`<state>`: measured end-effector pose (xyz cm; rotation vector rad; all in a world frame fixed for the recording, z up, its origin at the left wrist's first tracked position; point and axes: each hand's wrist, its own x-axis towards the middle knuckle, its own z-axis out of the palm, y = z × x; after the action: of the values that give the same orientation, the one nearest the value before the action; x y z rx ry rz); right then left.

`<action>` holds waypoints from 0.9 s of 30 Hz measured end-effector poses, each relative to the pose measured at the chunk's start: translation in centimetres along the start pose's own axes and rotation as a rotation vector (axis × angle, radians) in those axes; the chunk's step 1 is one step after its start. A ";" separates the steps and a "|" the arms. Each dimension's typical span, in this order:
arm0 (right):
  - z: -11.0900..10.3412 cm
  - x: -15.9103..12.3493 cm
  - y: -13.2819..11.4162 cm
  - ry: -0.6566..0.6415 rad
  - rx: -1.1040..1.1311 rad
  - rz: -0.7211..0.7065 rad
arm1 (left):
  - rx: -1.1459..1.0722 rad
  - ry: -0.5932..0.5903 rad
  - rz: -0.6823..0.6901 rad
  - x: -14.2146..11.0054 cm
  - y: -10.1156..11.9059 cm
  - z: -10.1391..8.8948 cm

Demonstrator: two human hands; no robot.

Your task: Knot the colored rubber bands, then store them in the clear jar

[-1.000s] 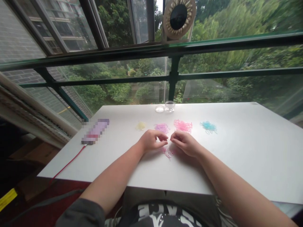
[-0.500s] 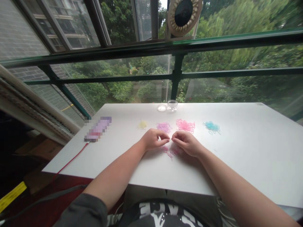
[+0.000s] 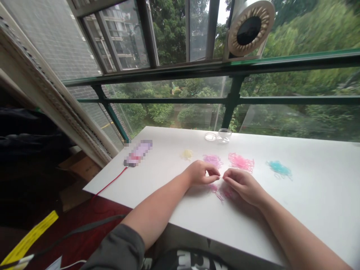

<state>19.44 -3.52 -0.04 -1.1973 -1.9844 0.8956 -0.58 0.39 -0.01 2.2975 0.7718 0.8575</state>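
My left hand (image 3: 203,173) and my right hand (image 3: 242,183) meet fingertip to fingertip above the white table (image 3: 312,213). Both are closed in a pinch, and a tiny pale strand, apparently a thin rubber band (image 3: 221,177), spans the small gap between them. Below the fingers lies a loose scatter of pink and purple rubber bands (image 3: 216,192), partly hidden by my right hand. Just beyond are a purple pile (image 3: 213,161) and a pink pile (image 3: 241,162). A pale yellow pile (image 3: 186,154) lies to the left, a teal pile (image 3: 279,169) to the right.
A clear round container (image 3: 224,136) and its clear lid (image 3: 210,137) stand at the table's back edge. On the left lies a blurred-out phone-like object (image 3: 139,153) with a red cable (image 3: 109,183). Green railing (image 3: 168,100) and windows rise behind; a round fan-like device (image 3: 249,30) hangs there.
The camera has turned left and tilted, so everything sits further right and slightly lower in view. Both hands keep their pinch, with little visible movement over the table.
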 end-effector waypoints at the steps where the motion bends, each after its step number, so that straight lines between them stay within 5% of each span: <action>1: 0.0 0.0 0.0 0.002 0.002 -0.001 | -0.005 -0.006 0.000 0.0 0.0 0.0; 18: 0.3 0.0 -0.1 0.022 -0.022 0.000 | 0.060 -0.108 -0.009 0.5 0.4 -0.4; 23: 0.3 0.0 -0.1 0.060 -0.045 -0.008 | 0.084 -0.066 -0.016 0.4 0.2 -1.2; 27: 0.4 -0.1 -0.4 0.006 -0.177 -0.011 | 0.274 0.094 -0.068 0.2 -1.3 -3.5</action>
<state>19.00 -3.84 0.06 -1.2827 -2.0992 0.7215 -3.35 2.41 1.41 2.4632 1.0605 0.8806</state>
